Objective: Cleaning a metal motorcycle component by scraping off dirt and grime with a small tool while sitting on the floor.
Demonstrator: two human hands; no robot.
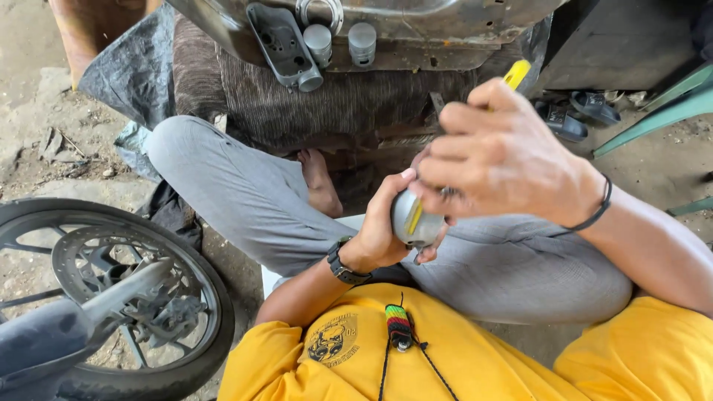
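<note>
Grey metal cylinder (414,220) sat over lap, cupped firmly in left hand (382,230). Right hand (499,157) gripped yellow-handled tool (517,73), tip hidden against cylinder. Motorcycle wheel (111,297) lay at left; two small grey cylinders (340,43) rested on metal part (386,22) above.

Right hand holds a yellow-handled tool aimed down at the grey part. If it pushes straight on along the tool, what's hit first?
Most likely the small grey cylindrical part cupped in the left hand: the right hand already has the tool tip at its face. Beyond it sits the left palm, though depth is unclear.
</note>
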